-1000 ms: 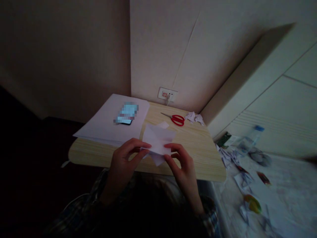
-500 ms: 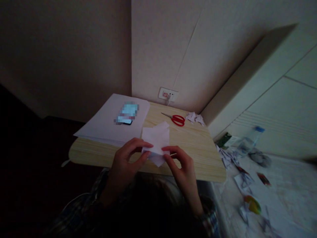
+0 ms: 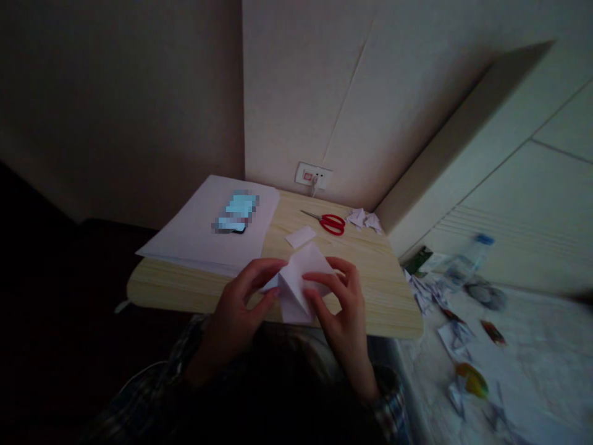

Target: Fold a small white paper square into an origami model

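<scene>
Over the near edge of the pale wooden table (image 3: 380,278): one folded paper (image 3: 296,287), white, creased into standing flaps, held between two hands; whether it touches the tabletop cannot be told.

Left hand (image 3: 241,303): thumb and forefinger closed to a narrow pinch on the paper's left flap, seemingly to steady that side.

Right hand (image 3: 345,303): thumb and forefinger set against the near face, other fingers partly hidden behind the right side; the paper is gripped between, a hold that likely lets the flaps be spread or pressed without tearing.

Just beyond the paper: one small white slip (image 3: 301,237), lying flat, apart from the hands.

Farther back: one pair of scissors (image 3: 332,224), red handles to the right, presumably set there to leave the near space free yet remain in reach.

Beside the scissors: two folded paper pieces (image 3: 356,217), at the back right corner, perhaps put there out of the way.

On the left half: large white sheets (image 3: 185,235), stacked, overhanging the left edge; upon them, one phone (image 3: 238,210), face up, screen lit, perhaps so placed for easy viewing.
</scene>
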`<state>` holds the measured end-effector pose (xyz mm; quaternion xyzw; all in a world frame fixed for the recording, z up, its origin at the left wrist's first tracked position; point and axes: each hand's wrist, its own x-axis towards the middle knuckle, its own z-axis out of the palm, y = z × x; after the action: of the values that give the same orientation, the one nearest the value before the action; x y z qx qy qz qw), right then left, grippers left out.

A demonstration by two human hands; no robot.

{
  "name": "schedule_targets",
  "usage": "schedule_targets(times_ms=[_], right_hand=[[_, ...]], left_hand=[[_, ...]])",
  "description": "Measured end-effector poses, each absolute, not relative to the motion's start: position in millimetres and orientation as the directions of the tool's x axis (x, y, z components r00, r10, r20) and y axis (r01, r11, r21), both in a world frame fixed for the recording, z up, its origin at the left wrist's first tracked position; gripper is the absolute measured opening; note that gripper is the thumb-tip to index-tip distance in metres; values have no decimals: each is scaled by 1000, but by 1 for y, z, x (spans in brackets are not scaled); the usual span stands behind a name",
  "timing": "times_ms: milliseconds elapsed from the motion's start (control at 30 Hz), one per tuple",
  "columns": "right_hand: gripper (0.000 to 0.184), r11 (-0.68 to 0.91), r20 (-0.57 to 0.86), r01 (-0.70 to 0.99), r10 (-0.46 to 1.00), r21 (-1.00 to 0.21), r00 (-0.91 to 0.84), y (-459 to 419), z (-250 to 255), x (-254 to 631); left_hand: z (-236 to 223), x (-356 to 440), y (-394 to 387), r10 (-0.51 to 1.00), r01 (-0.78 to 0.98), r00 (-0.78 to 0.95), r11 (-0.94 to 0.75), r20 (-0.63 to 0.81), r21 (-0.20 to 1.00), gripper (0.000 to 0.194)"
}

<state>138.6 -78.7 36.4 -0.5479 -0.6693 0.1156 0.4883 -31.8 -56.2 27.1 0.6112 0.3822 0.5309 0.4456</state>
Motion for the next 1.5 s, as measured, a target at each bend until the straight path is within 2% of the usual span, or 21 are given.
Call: schedule_targets(times_ms=[200, 500, 733, 967, 1267, 1500], right_hand=[[17, 402, 535, 660, 845, -634, -1, -81, 37, 140], [13, 415, 495, 603, 868, -681, -38, -82, 36, 138], [12, 426, 471, 571, 879, -702, -76, -84, 39, 138], [14, 438, 461, 539, 882, -720, -99, -83, 37, 138], [20, 409, 415, 542, 902, -734, -118, -82, 35, 133], [7, 401, 437, 492, 898, -773, -46, -68, 32, 131]], left_hand=[[29, -29, -57, 942, -23, 151, -300, 300, 954, 28], [26, -32, -54, 922, 46, 184, -353, 339, 934, 21], [27, -33, -56, 893, 99, 186, -432, 409, 897, 26], [28, -32, -54, 855, 134, 213, -506, 473, 852, 23], [30, -32, -54, 878, 109, 213, -457, 429, 883, 18], [29, -25, -46, 897, 77, 211, -412, 389, 908, 15]])
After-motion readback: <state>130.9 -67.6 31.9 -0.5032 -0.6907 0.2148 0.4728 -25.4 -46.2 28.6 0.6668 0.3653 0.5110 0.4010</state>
